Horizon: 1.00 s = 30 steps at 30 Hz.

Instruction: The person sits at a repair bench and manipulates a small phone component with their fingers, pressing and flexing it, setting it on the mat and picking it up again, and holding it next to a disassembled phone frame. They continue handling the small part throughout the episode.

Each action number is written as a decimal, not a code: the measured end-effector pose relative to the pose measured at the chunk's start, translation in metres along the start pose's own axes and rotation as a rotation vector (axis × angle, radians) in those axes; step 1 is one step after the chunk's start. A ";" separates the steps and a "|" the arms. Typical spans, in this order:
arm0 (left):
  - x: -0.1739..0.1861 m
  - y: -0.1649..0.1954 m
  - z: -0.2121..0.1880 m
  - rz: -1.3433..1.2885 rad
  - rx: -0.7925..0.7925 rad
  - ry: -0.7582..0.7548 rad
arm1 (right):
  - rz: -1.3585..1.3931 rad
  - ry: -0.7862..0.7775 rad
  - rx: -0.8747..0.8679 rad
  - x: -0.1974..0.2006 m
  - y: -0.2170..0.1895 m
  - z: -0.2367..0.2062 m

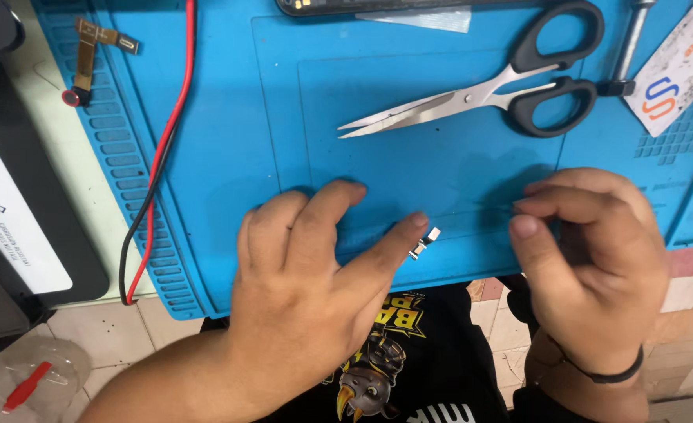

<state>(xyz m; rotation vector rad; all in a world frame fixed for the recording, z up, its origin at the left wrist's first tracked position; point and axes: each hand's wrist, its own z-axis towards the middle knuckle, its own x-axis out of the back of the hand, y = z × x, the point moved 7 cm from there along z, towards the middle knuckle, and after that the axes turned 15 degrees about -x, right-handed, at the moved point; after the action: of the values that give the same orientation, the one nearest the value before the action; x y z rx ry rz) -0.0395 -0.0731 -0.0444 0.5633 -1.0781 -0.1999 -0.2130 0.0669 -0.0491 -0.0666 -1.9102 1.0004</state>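
- A small electronics repair bench, by the look of it.
- A blue silicone repair mat (229, 157) with ridged slots and moulded compartments covers the surface.
- Red and black test leads (158, 157) trail across the mat.
- A loose flex-cable part (88, 59) and a tiny metal component (425, 243) lie on it.
- Scissors (503, 90) lie close by.

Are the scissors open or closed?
Slightly open. The scissors lie flat on the blue mat, with the blade tips a little apart and the black handles separated.
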 end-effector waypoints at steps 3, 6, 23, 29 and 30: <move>-0.001 -0.002 0.000 -0.011 0.030 0.025 | 0.077 -0.001 0.047 0.003 0.009 -0.004; -0.003 -0.003 -0.002 0.004 0.050 0.048 | 0.053 0.000 0.048 0.004 0.009 -0.005; -0.009 -0.010 -0.020 0.069 -0.080 0.073 | -0.103 -0.211 0.349 -0.040 -0.054 0.009; -0.012 -0.014 -0.021 0.080 -0.178 0.069 | -0.109 -0.254 0.394 -0.047 -0.047 0.011; -0.012 -0.015 -0.021 0.082 -0.171 0.079 | -0.110 -0.257 0.402 -0.048 -0.047 0.011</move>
<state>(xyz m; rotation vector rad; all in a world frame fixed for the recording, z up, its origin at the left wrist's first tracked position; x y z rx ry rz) -0.0246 -0.0736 -0.0690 0.3703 -0.9943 -0.1943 -0.1791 0.0082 -0.0548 0.4126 -1.8771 1.3480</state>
